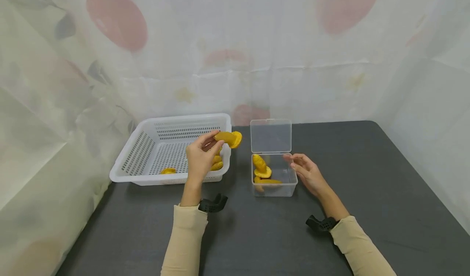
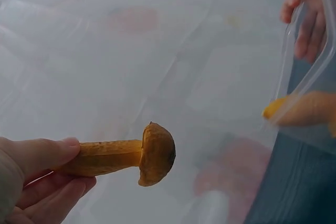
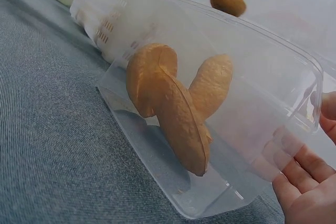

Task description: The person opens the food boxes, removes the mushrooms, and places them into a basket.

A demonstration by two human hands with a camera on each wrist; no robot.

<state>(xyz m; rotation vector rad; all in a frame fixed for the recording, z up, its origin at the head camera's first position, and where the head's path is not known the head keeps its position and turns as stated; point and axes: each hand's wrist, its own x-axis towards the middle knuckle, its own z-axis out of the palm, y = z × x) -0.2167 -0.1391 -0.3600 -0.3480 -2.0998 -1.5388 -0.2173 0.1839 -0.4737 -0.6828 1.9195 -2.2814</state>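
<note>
My left hand (image 1: 200, 157) pinches the stem of a yellow mushroom (image 1: 229, 138) between thumb and fingers, in the air over the white basket's right side. The mushroom's cap points right, toward a clear plastic box (image 1: 275, 189) with its lid (image 1: 271, 136) tipped back. Inside the box are yellow mushrooms, one leaning with its cap low (image 1: 261, 166) and another lying along the front (image 1: 271, 181). My right hand (image 1: 307, 174) is at the box's right side, fingers loosely extended. In the right wrist view, some of those fingers (image 3: 310, 163) show through the clear wall.
The white slotted basket (image 1: 147, 178) stands at the left, with several yellow mushrooms (image 1: 217, 164) at its right end and another (image 1: 168, 171) near its front wall. Behind the dark table (image 1: 367, 178) hangs a pale printed curtain (image 1: 227, 35). Black bands (image 1: 213, 203) circle both wrists.
</note>
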